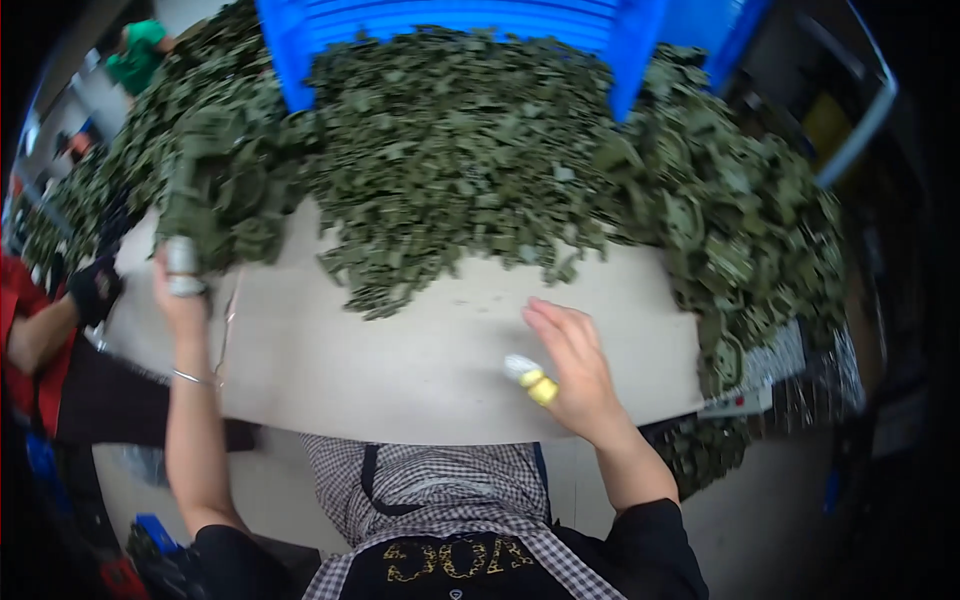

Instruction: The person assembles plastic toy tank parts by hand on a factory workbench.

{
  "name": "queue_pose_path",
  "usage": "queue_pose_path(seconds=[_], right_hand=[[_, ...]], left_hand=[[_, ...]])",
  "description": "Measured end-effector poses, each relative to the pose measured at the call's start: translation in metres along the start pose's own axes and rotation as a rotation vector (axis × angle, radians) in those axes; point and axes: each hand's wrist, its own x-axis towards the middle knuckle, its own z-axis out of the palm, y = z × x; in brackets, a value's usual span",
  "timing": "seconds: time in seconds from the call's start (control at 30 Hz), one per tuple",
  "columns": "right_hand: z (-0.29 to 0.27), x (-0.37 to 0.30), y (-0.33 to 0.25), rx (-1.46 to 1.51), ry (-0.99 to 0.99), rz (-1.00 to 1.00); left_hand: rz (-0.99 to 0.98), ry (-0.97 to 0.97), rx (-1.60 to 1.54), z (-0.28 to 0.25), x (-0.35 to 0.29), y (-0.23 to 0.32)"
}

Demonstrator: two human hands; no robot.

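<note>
Probably sorting green pieces (460, 170) — not making out left hand (182, 303) grip-wise, holding right hand (575, 372) wide — likely needing a grab next.

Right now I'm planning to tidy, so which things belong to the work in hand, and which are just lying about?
Probably in use:
green plastic pieces near the left hand, mid-table and right
tabletop
blue slatted bin

Probably just lying about:
clear plastic wrap, far right
white box, right tabletop edge
</note>
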Motion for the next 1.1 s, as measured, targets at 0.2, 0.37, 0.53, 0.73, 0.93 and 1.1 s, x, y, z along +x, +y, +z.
queue_pose_path(seconds=[0.2, 0.37, 0.53, 0.73, 0.93, 1.1], right_hand=[[-0.013, -0.009, 0.030, -0.074, 0.137, 0.191], [-0.046, -0.004, 0.098, -0.634, 0.389, 0.301], [-0.055, 0.041, 0.176, -1.135, 0.318, 0.437], [-0.042, 0.032, 0.157, -0.878, 0.250, 0.262], [-0.035, -0.025, 0.105, -0.626, 0.379, -0.036], [-0.009, -0.054, 0.071, -0.178, 0.310, -0.480]], left_hand=[[0.004, 0.031, 1.156, -0.075, 0.131, -0.064], [-0.027, 0.206, 1.275, -0.017, 0.087, -0.061], [0.438, 0.088, 1.041, 0.003, 0.043, -0.025], [0.008, -0.367, 0.209, 0.080, -0.081, 0.069], [-0.969, -0.890, -0.341, 0.151, -0.188, 0.111], [-1.459, -1.185, -0.726, 0.229, -0.220, 0.104]])
